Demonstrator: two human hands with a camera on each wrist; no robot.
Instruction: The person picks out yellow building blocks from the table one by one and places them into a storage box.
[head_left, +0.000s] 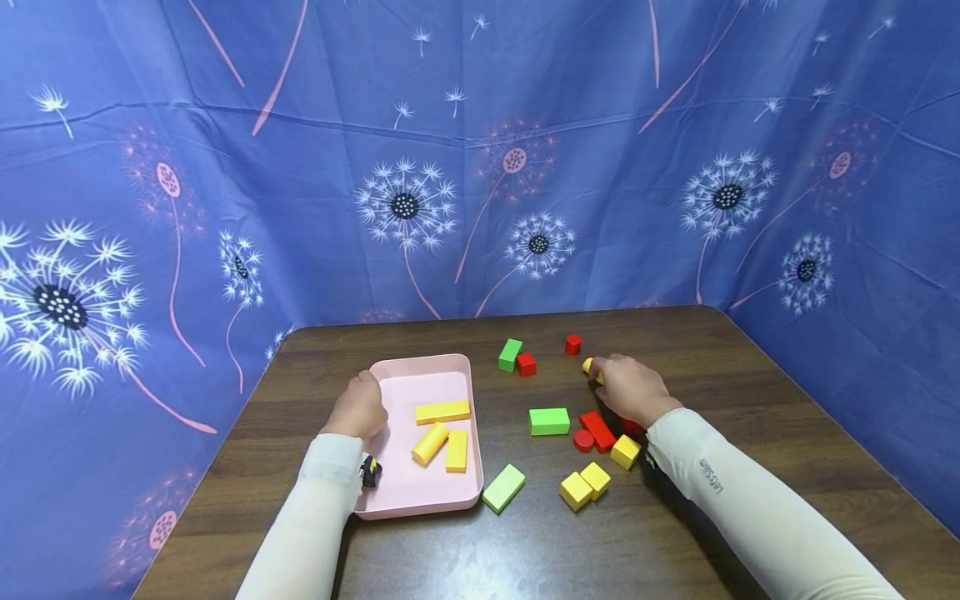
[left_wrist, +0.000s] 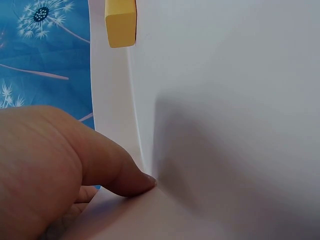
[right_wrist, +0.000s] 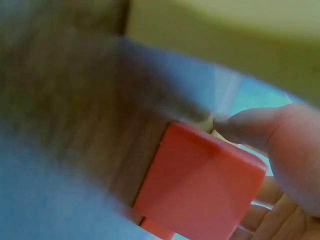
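My left hand (head_left: 360,407) grips the left wall of a pink tray (head_left: 420,505); in the left wrist view the thumb (left_wrist: 117,167) presses inside its corner. Lying in the tray are two yellow rectangular blocks (head_left: 442,412) and a yellow cylinder (head_left: 430,443). Toward the far right of the table, my right hand (head_left: 633,390) pinches a small yellow block (head_left: 588,365), mostly covered by the fingers, so its full shape is hidden. A red block (right_wrist: 200,180) fills much of the right wrist view, below the thumb.
Nearer me stand yellow cubes (head_left: 576,490). Red blocks (head_left: 597,431), a red disc (head_left: 583,440) and green blocks (head_left: 549,422) lie between tray and right arm. Farther back are a green block (head_left: 510,355), a red cube (head_left: 527,364) and a red cylinder (head_left: 573,344).
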